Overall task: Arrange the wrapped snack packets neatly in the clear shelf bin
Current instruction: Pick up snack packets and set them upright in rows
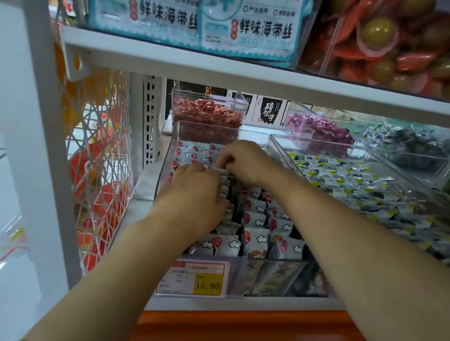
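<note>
Forearms (pixel 125 257) reach up from the bottom edge toward the shelf (pixel 271 308). On the front of the bin (pixel 166 162) hangs a price tag (pixel 194 277). Its yellow patch reads 15.80, and the smaller print is too blurred to read. Behind the clear front wall the packets (pixel 257 221) fill the bin. They are white wrappers printed with red dots and small clouds, standing on edge in rows at the right and lying looser and tilted at the near left. The left hand (pixel 196 192) rests back-up on the left rows, fingers bent down among them; whether it grips one I cannot tell. Just beyond it the right hand (pixel 245 161) pinches the edge of a white packet between thumb and fingertips, close to the left knuckles.

The step looks like slotting that packet into a row. Done well, the left hand would hold the row parted and upright. The right would slide the packet in edge-first, print facing the same way as its neighbours. The slumped ones near the front could then be stood up.

To the right, a neighbour bin (pixel 360 189) holds grey packets with yellow corners. Farther back stand red sweets (pixel 207 115), purple sweets (pixel 319 131) and a black box (pixel 268 110) lettered 碎银子. Overhead, seaweed bags (pixel 167 15) read 鲜味海带丝.
</note>
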### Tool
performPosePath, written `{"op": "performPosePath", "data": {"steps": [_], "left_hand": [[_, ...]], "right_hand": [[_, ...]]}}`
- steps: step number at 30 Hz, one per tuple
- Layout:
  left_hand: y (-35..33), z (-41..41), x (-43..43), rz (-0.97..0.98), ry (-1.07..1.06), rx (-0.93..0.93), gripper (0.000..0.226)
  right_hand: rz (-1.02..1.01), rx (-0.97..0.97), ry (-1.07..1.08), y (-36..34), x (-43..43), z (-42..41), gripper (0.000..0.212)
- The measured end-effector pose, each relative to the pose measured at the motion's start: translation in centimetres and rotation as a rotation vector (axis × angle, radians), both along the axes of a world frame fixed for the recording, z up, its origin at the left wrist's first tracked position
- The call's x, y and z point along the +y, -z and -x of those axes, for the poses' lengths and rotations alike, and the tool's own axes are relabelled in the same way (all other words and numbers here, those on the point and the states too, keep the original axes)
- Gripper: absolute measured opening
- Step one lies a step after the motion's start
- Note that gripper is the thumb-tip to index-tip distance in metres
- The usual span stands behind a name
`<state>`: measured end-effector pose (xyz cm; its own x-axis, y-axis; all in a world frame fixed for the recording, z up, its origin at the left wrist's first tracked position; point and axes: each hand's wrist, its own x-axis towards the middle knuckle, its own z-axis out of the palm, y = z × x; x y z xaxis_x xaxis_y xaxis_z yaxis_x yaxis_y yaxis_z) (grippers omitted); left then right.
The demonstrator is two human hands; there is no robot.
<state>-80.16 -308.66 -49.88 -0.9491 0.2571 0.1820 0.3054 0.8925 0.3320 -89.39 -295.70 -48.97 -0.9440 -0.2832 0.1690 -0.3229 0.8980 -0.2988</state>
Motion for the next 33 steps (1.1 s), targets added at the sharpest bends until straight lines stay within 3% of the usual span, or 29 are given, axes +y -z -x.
{"op": "performPosePath", "data": {"steps": [7,13,20,24,33], "left_hand": [[0.4,0.1,-0.1,0.031,0.005,-0.049,0.032],[0.3,0.1,0.0,0.026,-0.004,-0.081,0.033],[0.5,-0.2,0.1,0.031,-0.012,-0.078,0.036],[0.7,-0.5,0.1,-0.010,-0.021,-0.048,0.037],[0.4,-1.7,0.1,-0.371,-0.036,0.142,0.034]], "right_hand": [[0.083,0.202,0.065,-0.2,-0.6,1.5,0.018],[-0.065,0.099,0.059,-0.3,-1.0,1.5,0.004],[0.102,0.265,0.078,-0.1,0.1,-0.5,0.013],[0.059,0.266,0.070,0.6,0.1,-0.8,0.013],[0.606,0.522,0.235,-1.7,2.3,-4.3,0.011]]}}
